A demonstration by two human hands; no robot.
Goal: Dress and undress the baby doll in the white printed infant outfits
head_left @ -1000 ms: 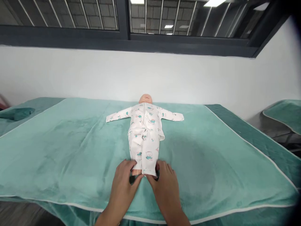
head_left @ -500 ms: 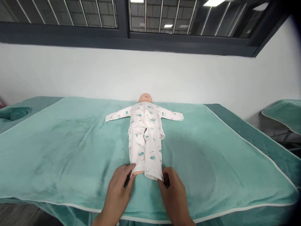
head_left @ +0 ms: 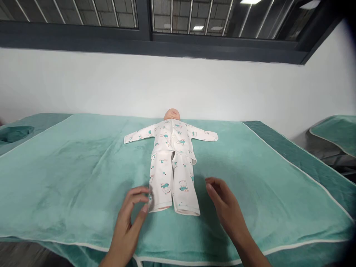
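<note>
A baby doll [head_left: 172, 114] lies on its back, head toward the wall and arms stretched out sideways. It wears a white printed top [head_left: 172, 137] and matching white trousers [head_left: 161, 181], whose legs lie slightly apart. My left hand [head_left: 129, 215] is beside the trouser leg on the left, fingers curved and apart, holding nothing; its fingertips are close to the fabric, and I cannot tell whether they touch. To the right of the other trouser leg, my right hand [head_left: 224, 200] hovers clear of the cloth, fingers loosely bent and nothing in them. The doll's feet are hidden inside the trouser legs.
A light green blanket [head_left: 91, 178] with white piping covers the bed, over a darker green cover [head_left: 300, 155]. Behind are a white wall [head_left: 111, 85] and a dark-framed barred window [head_left: 222, 44]. At the right is another green-covered surface [head_left: 336, 133].
Both hands have let go of the trouser hems and moved outward, the right one farther. The trouser legs now lie straighter, wider apart and longer, covering the foot that showed before.
</note>
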